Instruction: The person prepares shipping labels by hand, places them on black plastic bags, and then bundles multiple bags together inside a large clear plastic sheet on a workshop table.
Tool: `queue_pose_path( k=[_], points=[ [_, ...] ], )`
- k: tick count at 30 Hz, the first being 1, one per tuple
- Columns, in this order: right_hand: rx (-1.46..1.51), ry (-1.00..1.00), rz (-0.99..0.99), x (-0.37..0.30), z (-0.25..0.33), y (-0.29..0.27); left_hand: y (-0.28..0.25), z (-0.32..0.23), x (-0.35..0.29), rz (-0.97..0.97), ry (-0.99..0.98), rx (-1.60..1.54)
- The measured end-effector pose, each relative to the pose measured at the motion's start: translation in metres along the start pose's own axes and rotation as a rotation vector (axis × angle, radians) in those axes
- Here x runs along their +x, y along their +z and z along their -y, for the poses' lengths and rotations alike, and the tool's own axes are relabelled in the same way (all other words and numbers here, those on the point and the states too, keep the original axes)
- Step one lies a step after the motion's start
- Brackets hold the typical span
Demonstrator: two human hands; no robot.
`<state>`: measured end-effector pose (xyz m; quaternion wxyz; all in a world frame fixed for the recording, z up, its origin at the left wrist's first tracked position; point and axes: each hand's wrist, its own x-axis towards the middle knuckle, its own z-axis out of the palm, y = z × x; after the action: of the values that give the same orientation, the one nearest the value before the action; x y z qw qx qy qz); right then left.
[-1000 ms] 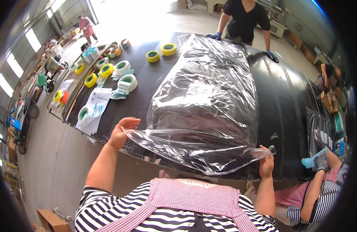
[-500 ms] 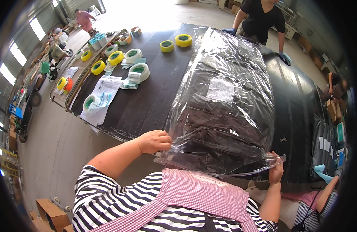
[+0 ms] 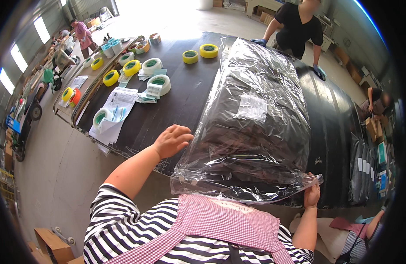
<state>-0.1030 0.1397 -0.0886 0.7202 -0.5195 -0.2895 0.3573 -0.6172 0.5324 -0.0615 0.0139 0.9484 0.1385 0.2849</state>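
A large clear plastic bag [image 3: 273, 141] lies on the dark table in front of me, with folded black goods inside. A white printed sheet [image 3: 252, 107] shows through its film. The bag's open-looking near edge hangs over the table edge by my apron. My right hand [image 3: 312, 194] pinches the film at its near right corner. Beside the bag's left side, my left hand [image 3: 173, 140] is raised with fingers apart, holding nothing. At the far end, a co-worker in black stands with gloved hands [image 3: 258, 42] by the bag and table.
Yellow tape rolls [image 3: 208, 51] and white tape rolls [image 3: 160, 83] stand on the table [image 3: 167, 110] to the left, near papers [image 3: 119, 105]. Packed black bags [image 3: 362, 169] lie at the right. Another person sits at the lower right. Cardboard boxes [image 3: 53, 246] are on the floor at lower left.
My left hand has let go of the bag's left edge, moved up and opened. My right hand keeps its hold at the corner. The bag's near left corner has spread slightly leftward.
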Motion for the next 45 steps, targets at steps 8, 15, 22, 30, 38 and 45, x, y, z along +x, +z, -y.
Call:
queue_pose_path(
  k=[8, 15, 22, 30, 38, 45],
  points=[
    [-0.002, -0.009, -0.043, 0.001, -0.010, -0.017, 0.028, -0.004, 0.025, 0.004, 0.115, -0.049],
    [0.028, 0.023, -0.097, -0.006, -0.014, -0.023, 0.014, 0.026, -0.003, -0.264, -0.218, -0.106],
    [0.017, 0.061, -0.054, -0.009, 0.003, 0.000, 0.004, 0.026, -0.013, 0.004, -0.104, -0.027],
    [-0.395, 0.091, -0.036, -0.006, 0.024, 0.021, -0.003, -0.004, -0.024, 0.290, 0.170, -0.188],
    [-0.208, 0.065, 0.130, -0.020, 0.077, 0.015, -0.042, -0.002, -0.007, 0.292, -0.761, -1.338],
    [-0.549, 0.170, 0.745, -0.022, 0.148, 0.198, -0.114, -0.057, 0.012, -0.126, -0.609, -1.450]
  ],
)
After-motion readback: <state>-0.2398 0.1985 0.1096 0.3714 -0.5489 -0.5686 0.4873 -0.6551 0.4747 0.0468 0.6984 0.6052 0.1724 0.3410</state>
